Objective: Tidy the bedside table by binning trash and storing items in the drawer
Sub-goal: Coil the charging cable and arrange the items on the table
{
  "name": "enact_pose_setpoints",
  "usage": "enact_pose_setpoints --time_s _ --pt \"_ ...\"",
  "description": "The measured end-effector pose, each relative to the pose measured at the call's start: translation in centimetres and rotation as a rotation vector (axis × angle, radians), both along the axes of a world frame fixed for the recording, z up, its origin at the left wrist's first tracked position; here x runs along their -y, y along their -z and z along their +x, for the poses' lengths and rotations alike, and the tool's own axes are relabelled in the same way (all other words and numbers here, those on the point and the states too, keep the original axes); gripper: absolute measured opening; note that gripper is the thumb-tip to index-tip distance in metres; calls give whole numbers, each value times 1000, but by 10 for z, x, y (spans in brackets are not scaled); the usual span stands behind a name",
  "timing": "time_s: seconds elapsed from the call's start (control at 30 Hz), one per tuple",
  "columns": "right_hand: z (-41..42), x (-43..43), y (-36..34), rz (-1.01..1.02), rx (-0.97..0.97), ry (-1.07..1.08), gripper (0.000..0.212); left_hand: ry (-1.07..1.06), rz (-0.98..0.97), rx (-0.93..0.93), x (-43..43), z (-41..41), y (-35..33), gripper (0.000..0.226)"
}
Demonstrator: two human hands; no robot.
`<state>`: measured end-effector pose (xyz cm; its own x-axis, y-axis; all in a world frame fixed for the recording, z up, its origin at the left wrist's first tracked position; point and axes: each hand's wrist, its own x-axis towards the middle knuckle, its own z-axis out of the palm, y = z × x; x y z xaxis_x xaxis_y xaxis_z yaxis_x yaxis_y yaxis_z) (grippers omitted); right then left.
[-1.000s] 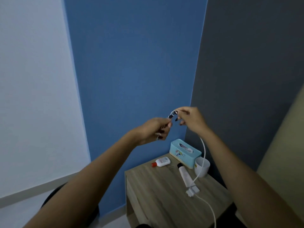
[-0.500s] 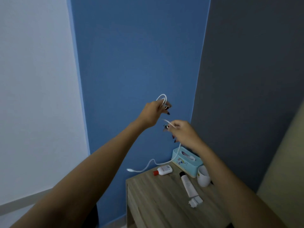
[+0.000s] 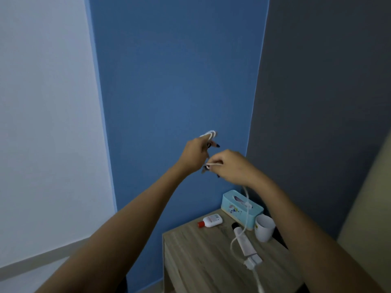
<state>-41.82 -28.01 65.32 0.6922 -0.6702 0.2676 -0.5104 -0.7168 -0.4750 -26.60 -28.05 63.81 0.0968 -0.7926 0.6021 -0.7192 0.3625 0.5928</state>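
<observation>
Matt wood-grain bedside table [image 3: 196,265]; smooth white plastic-looking cable [image 3: 245,210], cup [image 3: 264,228] and tube [image 3: 245,243]; glossy teal tissue box [image 3: 232,208] were shown.

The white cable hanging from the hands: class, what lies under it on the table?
The white cable crosses the blue tissue box and white tube. Its end leaves the frame.

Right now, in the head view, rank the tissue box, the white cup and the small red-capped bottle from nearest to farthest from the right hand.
From the right hand:
1. Tissue box, just below it, against the wall.
2. Red-capped bottle and white cup, lower left and lower right: too close to call.
</observation>
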Motion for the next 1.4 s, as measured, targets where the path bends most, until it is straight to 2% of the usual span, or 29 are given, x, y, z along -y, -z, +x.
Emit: enact_pose_setpoints --time_s 0.03,0.1,0.17,0.23,0.3,0.37,0.47,0.57,0.63,0.7,0.77,0.83,0.9,0.97,1.0,1.07,1.13,1.27,1.33,1.4 --pt "-6 5 -6 -10 15 16 17 -20 17 127 -1 5 2 47" --pt "-18 13 -18 -15 39 19 14 -17 64 255 -8 10 5 45" --pt "-26 17 -28 -10 54 3 14 25 138 222 -17 11 8 39" --pt "-29 22 -33 -8 92 -14 15 75 258 27 -27 5 10 31" --pt "-27 29 -33 12 206 -13 14 177 349 -230 -36 -5 7 38" --pt "-20 36 -28 51 394 14 13 300 358 -475 -43 -15 1 52" --pt "0 40 -6 137 678 106 18 427 344 -884 -45 -23 -9 40" --pt "27 33 28 73 686 232 27 534 255 -1298 -39 -23 -17 34" --pt "44 18 50 36 599 227 20 521 142 -1424 -35 -20 -22 31" --pt "56 4 71 12 500 173 17 465 9 -1398 -30 -13 -22 24" --pt "62 -8 86 25 436 126 20 339 -85 -1186 -28 -1 -17 18" --pt "61 -14 89 51 381 80 23 107 -122 -779 -24 15 -3 22" --pt "56 -18 81 42 304 23 26 -87 -115 -256 -22 34 15 27" --pt "48 -14 70 -13 198 4 27 -146 -13 245 -22 48 30 15" --pt "43 -9 65 -32 140 5 27 -157 66 427 -23 52 35 9" --pt "31 4 57 -47 45 15 28 -193 188 597 -32 54 38 11" --pt "20 16 50 -87 16 42 27 -207 226 568 -38 53 37 21" --pt "7 36 33 -231 102 136 23 -100 245 271 -53 27 29 56" --pt "1 45 28 -286 196 180 23 58 280 0 -60 11 24 54" --pt "-1 49 29 -296 289 178 25 274 315 -391 -66 -1 16 46"
